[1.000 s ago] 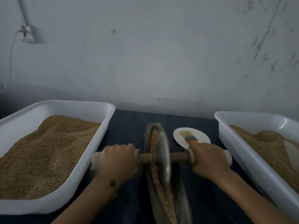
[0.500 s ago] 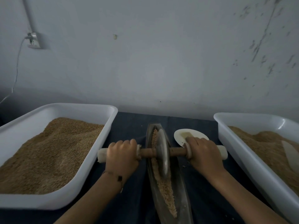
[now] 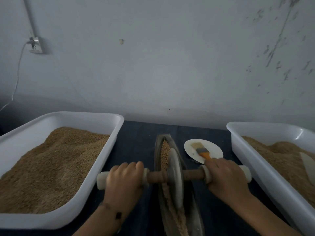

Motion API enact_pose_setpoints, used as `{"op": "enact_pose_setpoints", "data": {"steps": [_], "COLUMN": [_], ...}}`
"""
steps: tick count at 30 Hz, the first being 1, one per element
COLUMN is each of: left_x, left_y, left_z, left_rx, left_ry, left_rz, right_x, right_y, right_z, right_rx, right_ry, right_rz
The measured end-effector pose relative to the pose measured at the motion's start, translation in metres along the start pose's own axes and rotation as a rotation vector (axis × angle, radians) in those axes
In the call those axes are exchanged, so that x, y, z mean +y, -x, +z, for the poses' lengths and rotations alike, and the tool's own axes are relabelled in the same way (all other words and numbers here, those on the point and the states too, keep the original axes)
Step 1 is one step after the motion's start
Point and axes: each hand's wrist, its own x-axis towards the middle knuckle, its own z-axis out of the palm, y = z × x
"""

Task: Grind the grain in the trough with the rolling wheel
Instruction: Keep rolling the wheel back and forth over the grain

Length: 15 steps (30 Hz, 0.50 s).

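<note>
Currently: grinding stroke in progress. Left hand [image 3: 125,176] and right hand [image 3: 225,178] each grip axle handle; rolling wheel [image 3: 174,178] stands mid-trough [image 3: 157,147], worktop centre, on grain [image 3: 165,151]. Next move likely requires even downward pressure, axle level, wheel within trough.

White trays [image 3: 109,150] and [image 3: 242,150] flank the narrow trough [image 3: 157,150], leaving strips of dark cloth [image 3: 136,143] either side; a plate [image 3: 189,147] holding a brush [image 3: 202,151] crowds the right strip near the wall [image 3: 170,74].
</note>
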Motion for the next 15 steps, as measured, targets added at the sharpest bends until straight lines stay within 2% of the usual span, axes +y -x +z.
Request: {"op": "enact_pose_setpoints", "data": {"steps": [2, 4, 6, 10, 15], "left_x": [-0.005, -0.007, -0.007, -0.006, -0.005], "left_y": [-0.022, -0.043, -0.058, -0.075, -0.049], "left_z": [0.008, 0.016, 0.022, 0.023, 0.011], "left_rx": [-0.083, -0.076, -0.047, -0.074, -0.079], "left_ry": [-0.052, -0.138, -0.188, -0.234, -0.162], "left_rz": [-0.067, -0.131, -0.167, -0.17, -0.093], "right_x": [0.005, 0.011, 0.017, 0.018, 0.005], "right_y": [-0.022, -0.042, -0.054, -0.056, -0.022], "right_z": [0.01, 0.022, 0.033, 0.042, 0.032], "right_rx": [-0.131, -0.278, -0.328, -0.249, 0.062], "right_ry": [0.038, -0.013, -0.067, -0.085, -0.004], "right_rz": [0.071, 0.176, 0.245, 0.254, 0.114]}}
